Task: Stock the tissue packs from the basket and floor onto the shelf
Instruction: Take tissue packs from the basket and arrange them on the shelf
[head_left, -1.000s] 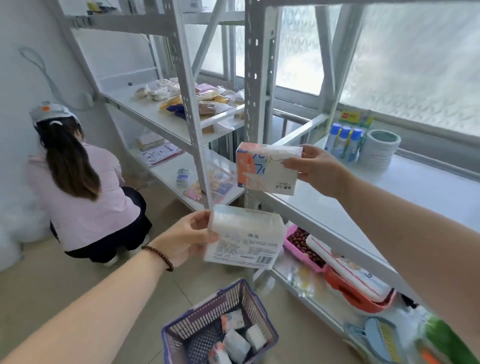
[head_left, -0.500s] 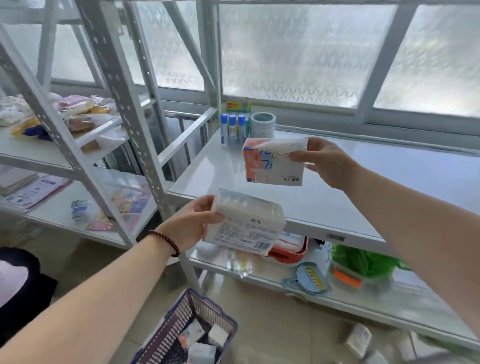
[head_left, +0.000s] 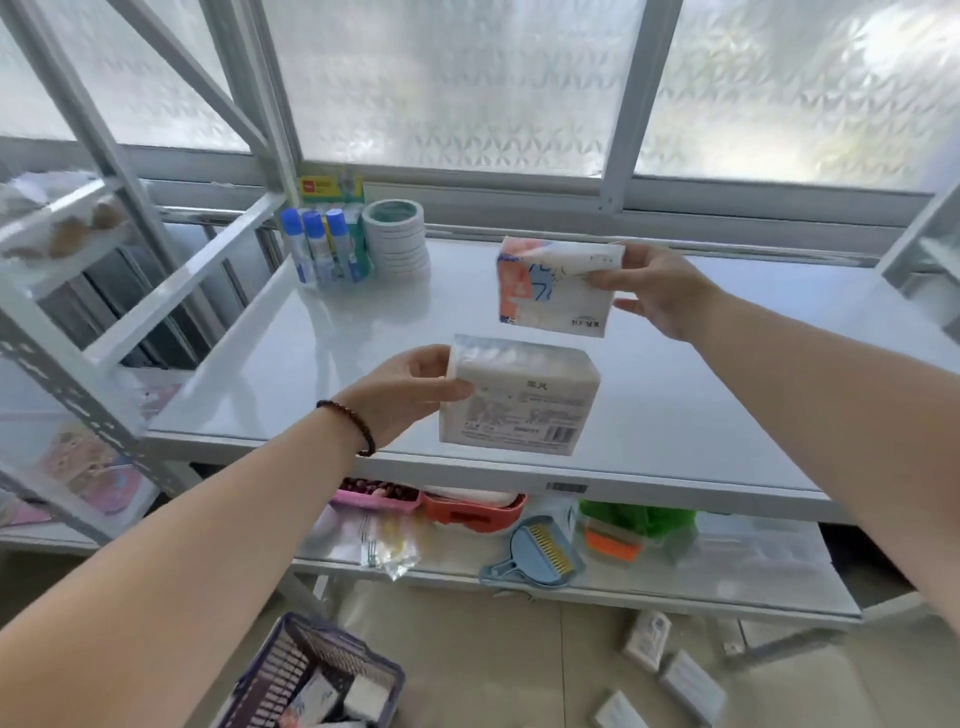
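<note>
Status: early. My left hand (head_left: 410, 395) grips a plain white plastic-wrapped tissue pack (head_left: 519, 397); my right hand (head_left: 660, 291) grips a white tissue pack with orange and blue print (head_left: 556, 286). Both are held above the glossy white metal shelf (head_left: 727, 405), neither set down. No tissue packs on it yet. Left to do: packs in the purple wire basket (head_left: 291, 675) and the small packs on the floor (head_left: 691, 686).

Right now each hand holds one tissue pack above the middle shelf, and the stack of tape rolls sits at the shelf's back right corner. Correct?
Not quite. The head view shows the stack of tape rolls at the back left of the shelf, beside the blue-capped bottles. The rest holds: the left hand holds the white pack and the right hand the orange-patterned pack.
</note>
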